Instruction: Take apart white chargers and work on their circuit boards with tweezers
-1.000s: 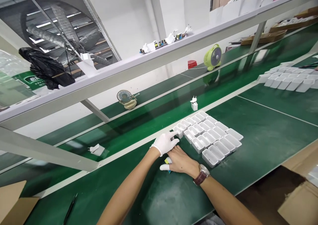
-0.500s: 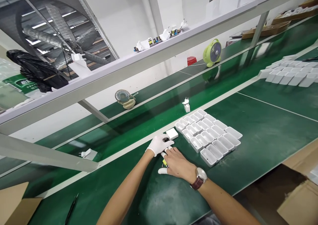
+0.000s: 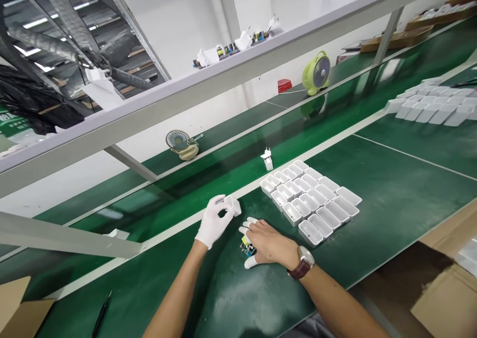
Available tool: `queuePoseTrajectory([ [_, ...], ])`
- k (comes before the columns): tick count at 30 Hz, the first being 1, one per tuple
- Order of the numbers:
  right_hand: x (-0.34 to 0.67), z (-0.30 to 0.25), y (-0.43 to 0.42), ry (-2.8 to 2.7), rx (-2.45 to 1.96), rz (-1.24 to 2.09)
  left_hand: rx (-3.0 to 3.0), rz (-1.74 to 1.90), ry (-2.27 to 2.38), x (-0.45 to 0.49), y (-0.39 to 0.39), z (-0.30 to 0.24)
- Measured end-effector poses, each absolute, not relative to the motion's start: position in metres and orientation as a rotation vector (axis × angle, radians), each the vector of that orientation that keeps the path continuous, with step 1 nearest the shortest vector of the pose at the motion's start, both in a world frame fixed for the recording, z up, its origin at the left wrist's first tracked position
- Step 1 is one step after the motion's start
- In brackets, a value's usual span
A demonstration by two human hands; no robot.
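My left hand [image 3: 214, 221], in a white glove, pinches a small white plastic case [image 3: 233, 206] between thumb and fingers, at the bench edge beside the green belt. The case is tilted. My right hand [image 3: 268, 241] wears white finger cots and rests low over the bench with its fingers apart. Between its thumb and forefinger lies a small circuit board [image 3: 248, 247] with a yellow part and blue parts. The palm partly hides this board, and firm contact is not visible. To the right stand rows of open white plastic housings [image 3: 315, 199].
A white plug adapter [image 3: 267, 160] stands on the green belt [image 3: 223, 179]. More white housings [image 3: 434, 104] are grouped at far right. A black pen [image 3: 101, 313] and a cardboard box [image 3: 26, 303] are at left. Overhead runs a shelf [image 3: 167, 99]; two small fans stand behind the belt.
My left hand has moved left, away from my right hand, and now holds the white case that lay on the bench. The circuit board shows more. The plug adapter has shifted left along the belt.
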State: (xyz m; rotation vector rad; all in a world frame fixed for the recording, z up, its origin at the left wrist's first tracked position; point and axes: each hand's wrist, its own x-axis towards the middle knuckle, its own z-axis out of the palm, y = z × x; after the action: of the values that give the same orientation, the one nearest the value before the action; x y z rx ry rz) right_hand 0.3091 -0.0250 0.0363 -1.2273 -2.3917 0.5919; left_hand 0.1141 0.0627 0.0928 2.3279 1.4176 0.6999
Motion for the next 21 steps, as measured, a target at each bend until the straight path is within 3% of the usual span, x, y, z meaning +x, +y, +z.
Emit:
queuePoseTrajectory([
  [8,0.314,0.033,-0.030,-2.385,-1.200,0.638,2.303,0.629,1.521,0.030,-0.014,0.084],
  [21,0.320,0.024,-0.024,-2.286,-1.215,0.740,2.096,0.928,1.397,0.029,-0.030,0.033],
])
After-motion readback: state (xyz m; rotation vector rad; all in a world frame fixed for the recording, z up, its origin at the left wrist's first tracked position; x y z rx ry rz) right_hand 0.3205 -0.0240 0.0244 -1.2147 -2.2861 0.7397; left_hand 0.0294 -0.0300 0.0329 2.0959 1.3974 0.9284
